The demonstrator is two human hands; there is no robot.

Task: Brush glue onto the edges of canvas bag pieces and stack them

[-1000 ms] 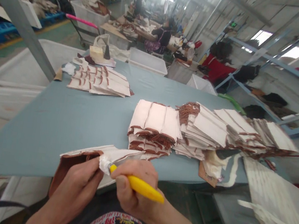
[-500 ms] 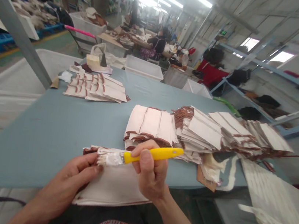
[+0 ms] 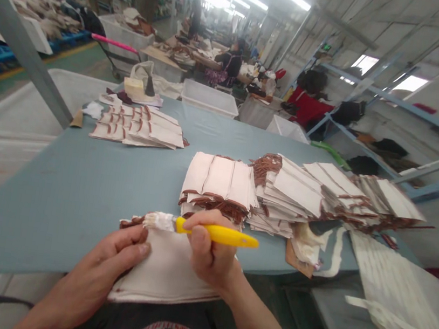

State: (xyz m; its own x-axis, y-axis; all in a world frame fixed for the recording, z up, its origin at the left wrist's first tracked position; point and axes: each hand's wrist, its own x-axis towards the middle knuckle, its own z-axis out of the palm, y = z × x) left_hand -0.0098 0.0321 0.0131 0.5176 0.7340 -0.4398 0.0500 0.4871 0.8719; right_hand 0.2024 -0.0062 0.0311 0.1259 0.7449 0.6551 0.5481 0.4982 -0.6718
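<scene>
A pale cut piece with a brown edge [image 3: 166, 271] lies flat at the near edge of the blue-grey table [image 3: 76, 193]. My left hand [image 3: 111, 266] presses on its left side with fingers stretched flat. My right hand [image 3: 209, 253] grips a yellow-handled brush [image 3: 210, 232], whose white glue-caked bristles rest on the piece's far left edge. Just beyond the brush stands a stack of similar pieces [image 3: 218, 186].
More stacked pieces [image 3: 321, 195] fan out to the right, and a spread of pieces [image 3: 139, 126] lies at the far left. White bins [image 3: 210, 98] stand past the table. A person sits working in the background [image 3: 227, 65]. Shelving runs along the right.
One second ago I held the piece lifted and folded off the table edge; now it lies flat. The brush has swung to point left along the piece's far edge.
</scene>
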